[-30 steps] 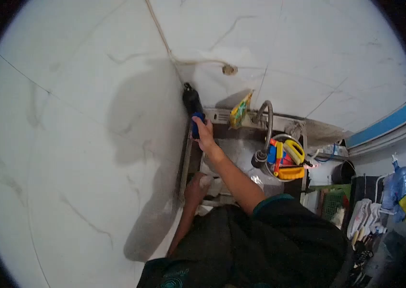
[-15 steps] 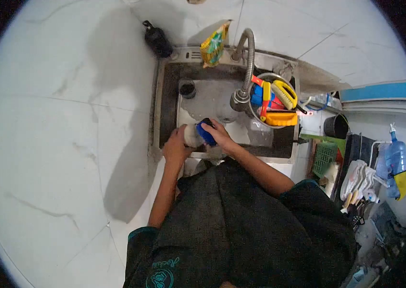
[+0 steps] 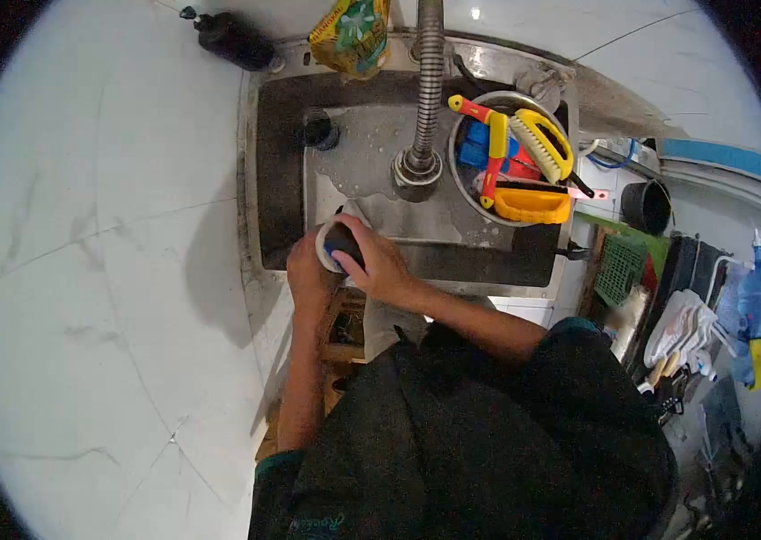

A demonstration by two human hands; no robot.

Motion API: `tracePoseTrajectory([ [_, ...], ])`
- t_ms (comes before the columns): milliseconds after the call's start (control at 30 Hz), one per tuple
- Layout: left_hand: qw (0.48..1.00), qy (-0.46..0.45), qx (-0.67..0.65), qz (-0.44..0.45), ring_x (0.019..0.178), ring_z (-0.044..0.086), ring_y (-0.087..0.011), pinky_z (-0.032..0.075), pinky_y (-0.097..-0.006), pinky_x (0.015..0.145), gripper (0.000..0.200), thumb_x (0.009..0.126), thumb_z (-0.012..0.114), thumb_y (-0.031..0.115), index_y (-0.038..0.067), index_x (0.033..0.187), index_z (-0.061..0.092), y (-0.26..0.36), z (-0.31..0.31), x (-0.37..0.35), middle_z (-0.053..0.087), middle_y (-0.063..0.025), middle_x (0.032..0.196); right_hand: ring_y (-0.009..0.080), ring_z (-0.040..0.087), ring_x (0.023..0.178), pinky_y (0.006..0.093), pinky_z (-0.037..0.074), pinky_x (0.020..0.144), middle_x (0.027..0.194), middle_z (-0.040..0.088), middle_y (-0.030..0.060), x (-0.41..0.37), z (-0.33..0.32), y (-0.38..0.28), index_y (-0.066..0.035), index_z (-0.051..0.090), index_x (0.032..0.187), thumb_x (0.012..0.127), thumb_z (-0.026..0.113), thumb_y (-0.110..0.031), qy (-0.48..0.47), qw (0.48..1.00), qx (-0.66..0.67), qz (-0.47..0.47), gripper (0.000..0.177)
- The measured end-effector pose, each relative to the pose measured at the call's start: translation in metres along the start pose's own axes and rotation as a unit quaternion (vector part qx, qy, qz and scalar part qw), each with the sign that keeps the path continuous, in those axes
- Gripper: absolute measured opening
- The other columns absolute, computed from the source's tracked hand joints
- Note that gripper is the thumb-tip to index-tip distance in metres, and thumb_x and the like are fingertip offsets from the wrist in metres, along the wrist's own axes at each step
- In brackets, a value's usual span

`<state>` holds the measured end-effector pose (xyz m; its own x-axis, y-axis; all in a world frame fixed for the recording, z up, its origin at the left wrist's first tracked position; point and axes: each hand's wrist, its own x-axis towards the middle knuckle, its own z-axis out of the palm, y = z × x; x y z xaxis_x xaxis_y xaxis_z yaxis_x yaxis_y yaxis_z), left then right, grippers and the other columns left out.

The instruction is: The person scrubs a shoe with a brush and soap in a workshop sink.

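Over the front left part of the steel sink (image 3: 543, 290), my left hand (image 3: 310, 277) is closed round the side of a pale round cup-like object (image 3: 324, 241). My right hand (image 3: 379, 261) grips a dark and blue scrubber (image 3: 344, 247), pressed into or against the opening of that object. Fingers partly hide both items, so the exact contact is unclear. The metal faucet spout (image 3: 417, 169) hangs over the basin, beyond my hands. A dark cup (image 3: 320, 131) stands in the basin's back left corner.
A round metal bowl (image 3: 460, 184) at the sink's right holds yellow, red and blue brushes. Behind the sink are a yellow-green pouch (image 3: 353, 38) and a dark bottle (image 3: 235, 40). To the right are a black bucket (image 3: 646, 207), a green basket (image 3: 619, 270) and a blue bottle (image 3: 757, 301).
The view has shifted closer to the sink. The pale object has turned so its opening shows, and the scrubber has moved from its side to the opening.
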<state>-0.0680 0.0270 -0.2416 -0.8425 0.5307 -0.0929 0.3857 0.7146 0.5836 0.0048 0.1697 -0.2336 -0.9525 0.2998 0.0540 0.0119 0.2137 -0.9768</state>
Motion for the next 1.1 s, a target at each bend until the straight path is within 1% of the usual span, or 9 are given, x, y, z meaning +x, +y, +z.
tracePoseTrajectory([
  [100, 0.995, -0.024, 0.043, -0.087, 0.101, 0.062, -0.0384, 0.050, -0.0446, 0.083, 0.069, 0.054, 0.086, 0.014, 0.007, 0.117, 0.058, 0.010, 0.000, -0.002, 0.066, -0.0167, 0.105, 0.0438, 0.060, 0.104, 0.0493, 0.047, 0.087, 0.119, 0.059, 0.0258, 0.015, 0.018, 0.049, -0.004, 0.041, 0.135, 0.092, 0.059, -0.025, 0.043, 0.981, -0.083, 0.167, 0.051],
  [267, 0.996, 0.002, 0.072, -0.044, 0.094, 0.064, -0.0388, 0.050, -0.0449, 0.081, 0.071, 0.054, 0.089, 0.018, 0.008, 0.118, 0.058, 0.013, 0.001, -0.001, 0.066, -0.0174, 0.101, 0.0438, 0.061, 0.101, 0.0482, 0.049, 0.084, 0.116, 0.060, 0.0256, 0.013, 0.001, 0.018, -0.004, 0.040, 0.137, 0.092, 0.059, -0.026, -0.023, 0.996, -0.061, 0.061, 0.054],
  [367, 0.996, 0.002, -0.052, -0.071, 0.096, 0.063, -0.0381, 0.050, -0.0448, 0.080, 0.057, 0.061, 0.085, 0.020, 0.006, 0.111, 0.060, 0.004, 0.005, 0.002, 0.066, -0.0170, 0.100, 0.0416, 0.063, 0.099, 0.0462, 0.049, 0.084, 0.115, 0.060, 0.0252, 0.025, 0.011, -0.001, -0.005, 0.040, 0.137, 0.090, 0.062, -0.027, -0.015, 0.999, -0.046, -0.021, 0.056],
  [533, 0.989, -0.047, 0.131, -0.045, 0.090, 0.060, -0.0384, 0.048, -0.0446, 0.073, 0.029, 0.077, 0.069, 0.011, -0.004, 0.101, 0.061, 0.005, -0.003, 0.003, 0.062, -0.0203, 0.095, 0.0372, 0.063, 0.105, 0.0426, 0.051, 0.085, 0.117, 0.062, 0.0219, 0.039, 0.020, 0.017, -0.006, 0.041, 0.136, 0.089, 0.063, -0.025, 0.009, 0.997, -0.021, 0.077, 0.056],
  [633, 0.999, 0.002, 0.018, -0.041, 0.093, 0.058, -0.0406, 0.047, -0.0472, 0.075, 0.032, 0.072, 0.073, 0.010, -0.005, 0.097, 0.059, -0.021, 0.014, -0.009, 0.061, -0.0208, 0.092, 0.0371, 0.065, 0.101, 0.0427, 0.050, 0.084, 0.115, 0.063, 0.0201, 0.019, 0.027, 0.011, -0.006, 0.042, 0.136, 0.090, 0.062, -0.020, 0.000, 1.000, 0.011, -0.002, 0.053],
  [800, 0.993, -0.020, 0.104, -0.055, 0.096, 0.059, -0.0407, 0.048, -0.0487, 0.082, 0.049, 0.065, 0.080, 0.015, 0.003, 0.108, 0.059, 0.017, -0.003, 0.010, 0.064, -0.0179, 0.101, 0.0378, 0.062, 0.106, 0.0426, 0.048, 0.088, 0.119, 0.060, 0.0212, 0.035, 0.030, 0.029, -0.006, 0.045, 0.134, 0.089, 0.064, -0.022, 0.040, 0.984, 0.052, 0.164, 0.051],
  [900, 0.996, -0.006, 0.054, -0.073, 0.100, 0.059, -0.0395, 0.047, -0.0477, 0.085, 0.064, 0.060, 0.084, 0.016, 0.004, 0.116, 0.058, 0.017, -0.006, -0.001, 0.065, -0.0154, 0.106, 0.0395, 0.063, 0.102, 0.0426, 0.048, 0.088, 0.116, 0.060, 0.0222, 0.022, 0.015, 0.055, -0.004, 0.046, 0.132, 0.089, 0.064, -0.023, 0.074, 0.992, -0.009, 0.101, 0.050],
  [1033, 0.998, 0.008, 0.011, -0.055, 0.105, 0.058, -0.0378, 0.045, -0.0462, 0.089, 0.076, 0.056, 0.087, 0.016, 0.005, 0.124, 0.055, 0.000, 0.005, -0.012, 0.064, -0.0151, 0.114, 0.0411, 0.059, 0.102, 0.0469, 0.045, 0.088, 0.116, 0.056, 0.0270, 0.010, 0.011, 0.049, -0.003, 0.048, 0.129, 0.089, 0.063, -0.024, -0.041, 0.990, 0.053, 0.125, 0.048],
  [1100, 0.998, 0.009, 0.044, -0.035, 0.107, 0.057, -0.0371, 0.045, -0.0456, 0.090, 0.076, 0.056, 0.087, 0.015, 0.005, 0.125, 0.055, 0.007, 0.007, -0.007, 0.063, -0.0148, 0.116, 0.0403, 0.061, 0.098, 0.0476, 0.046, 0.086, 0.108, 0.060, 0.0281, 0.024, 0.007, 0.069, 0.000, 0.052, 0.123, 0.088, 0.063, -0.027, -0.180, 0.941, -0.021, 0.287, 0.045],
])
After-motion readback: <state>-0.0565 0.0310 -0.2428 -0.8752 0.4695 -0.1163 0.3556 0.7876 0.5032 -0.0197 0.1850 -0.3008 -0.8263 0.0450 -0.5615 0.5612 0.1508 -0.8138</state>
